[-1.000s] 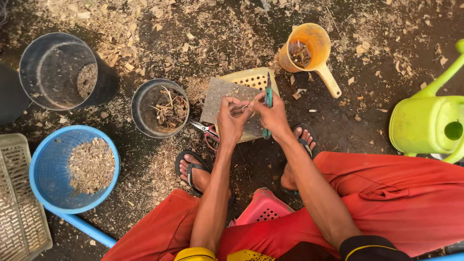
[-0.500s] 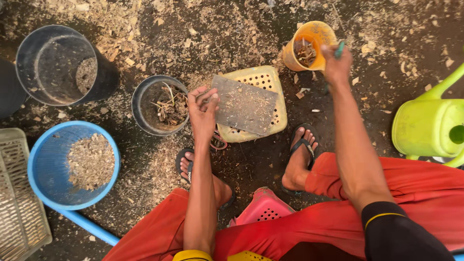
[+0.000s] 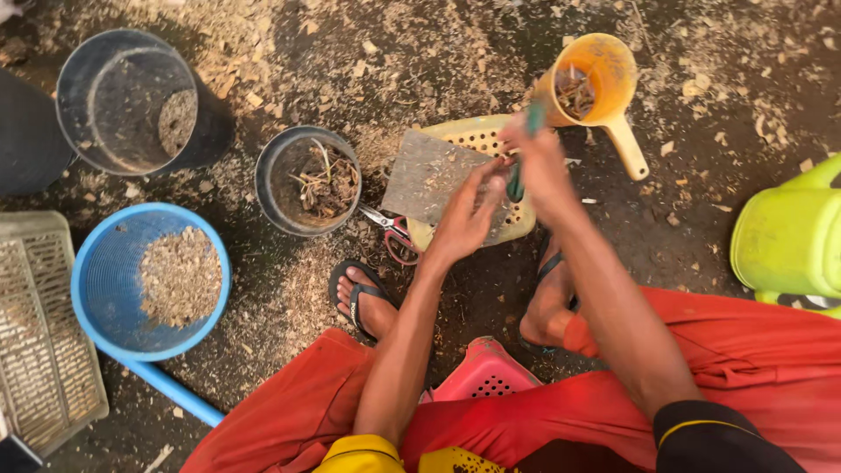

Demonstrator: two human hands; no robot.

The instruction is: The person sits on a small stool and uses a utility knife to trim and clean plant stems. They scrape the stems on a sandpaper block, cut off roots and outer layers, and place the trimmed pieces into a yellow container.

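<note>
Your right hand holds the green tool tight, your left hand fingers spread near it over the grey board, so a slip could cut you.

Orange scoop with a paler orange handle; pale yellow perforated basket dotted with rows of small holes; flat board grey-brown, flecked with tan dust; knife handle green; scissors with red loops and silver blades; small pot dark grey; large bucket black-grey; round sieve bright blue, fine mesh pattern; crate off-white lattice; watering can lime green; stool pink, perforated; robe orange-red; sandals black.
</note>
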